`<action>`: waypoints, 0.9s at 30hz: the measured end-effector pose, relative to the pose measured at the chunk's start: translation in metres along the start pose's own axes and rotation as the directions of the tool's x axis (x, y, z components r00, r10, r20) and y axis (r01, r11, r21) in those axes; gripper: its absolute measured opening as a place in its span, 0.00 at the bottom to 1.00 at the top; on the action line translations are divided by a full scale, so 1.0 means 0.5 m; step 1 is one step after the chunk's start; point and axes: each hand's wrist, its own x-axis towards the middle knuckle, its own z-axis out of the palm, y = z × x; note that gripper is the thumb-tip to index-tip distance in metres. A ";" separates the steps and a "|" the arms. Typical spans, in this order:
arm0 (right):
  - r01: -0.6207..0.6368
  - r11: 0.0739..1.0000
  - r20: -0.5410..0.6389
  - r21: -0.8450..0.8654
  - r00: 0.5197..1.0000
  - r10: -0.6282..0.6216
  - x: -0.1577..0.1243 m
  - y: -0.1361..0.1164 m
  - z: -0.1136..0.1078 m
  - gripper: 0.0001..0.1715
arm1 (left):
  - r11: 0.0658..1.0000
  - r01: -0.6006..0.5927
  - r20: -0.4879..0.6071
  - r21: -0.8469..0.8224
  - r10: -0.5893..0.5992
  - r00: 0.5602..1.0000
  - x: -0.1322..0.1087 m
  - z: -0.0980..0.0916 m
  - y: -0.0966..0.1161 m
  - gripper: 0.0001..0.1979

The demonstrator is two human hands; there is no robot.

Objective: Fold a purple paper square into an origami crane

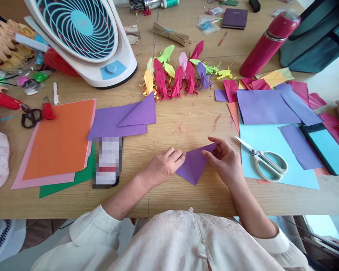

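A small purple paper point(194, 165), folded into a triangle, lies on the wooden table point(175, 124) just in front of me. My left hand point(165, 165) presses its left corner with curled fingers. My right hand point(224, 160) pinches the paper's upper right edge between thumb and fingers. Both hands touch the same folded piece.
Scissors point(267, 163) lie on light blue paper point(274, 146) at the right, among purple and pink sheets. A larger folded purple sheet point(121, 120) and orange paper point(62, 139) lie left. Several folded paper cranes point(177, 75), a white fan point(84, 37), a red flask point(268, 43) stand behind.
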 end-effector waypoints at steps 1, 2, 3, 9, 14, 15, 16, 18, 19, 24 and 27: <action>0.012 0.998 -0.009 -0.062 1.000 -0.013 -0.003 -0.003 0.002 0.25 | 1.000 0.002 -0.004 0.007 -0.002 1.000 0.000 0.001 0.001 0.16; 0.030 0.992 -0.019 -0.125 0.999 -0.032 -0.006 -0.006 0.004 0.21 | 1.000 0.006 -0.007 0.012 -0.006 1.000 0.000 0.003 0.001 0.15; 0.048 0.981 -0.030 -0.187 0.998 -0.055 -0.009 -0.008 0.006 0.18 | 1.000 0.009 -0.009 0.014 -0.009 1.000 -0.001 0.004 0.002 0.15; 0.256 0.848 -0.007 -0.464 0.956 -0.293 -0.019 -0.005 0.010 0.09 | 1.000 0.016 -0.006 0.019 -0.016 1.000 -0.002 0.009 0.004 0.16; 0.553 0.677 0.192 -0.486 0.823 -0.534 -0.024 -0.001 0.001 0.13 | 1.000 -0.001 -0.020 0.021 0.001 1.000 -0.002 0.007 0.004 0.15; 0.597 0.631 0.239 -0.495 0.792 -0.562 -0.025 -0.001 -0.001 0.14 | 1.000 -0.002 -0.026 0.025 0.002 1.000 -0.002 0.007 0.004 0.15; 0.639 0.583 0.283 -0.502 0.758 -0.587 -0.025 0.000 -0.004 0.15 | 1.000 -0.001 -0.033 0.029 0.002 0.999 -0.002 0.008 0.004 0.15; 0.713 0.497 0.352 -0.495 0.687 -0.635 -0.027 0.002 -0.008 0.16 | 0.999 0.001 -0.050 0.032 0.001 0.999 -0.003 0.009 0.005 0.14; 0.744 0.467 0.377 -0.478 0.654 -0.656 -0.028 0.003 -0.010 0.17 | 0.999 0.003 -0.059 0.032 -0.001 0.998 -0.003 0.009 0.005 0.14; 0.821 0.418 0.452 -0.390 0.566 -0.690 -0.035 0.008 -0.014 0.16 | 1.000 0.008 -0.075 0.027 -0.006 0.997 -0.003 0.010 0.005 0.14; 0.835 0.402 0.479 -0.376 0.546 -0.687 -0.035 0.009 -0.016 0.15 | 1.000 0.008 -0.078 0.028 -0.006 0.997 -0.003 0.008 0.005 0.13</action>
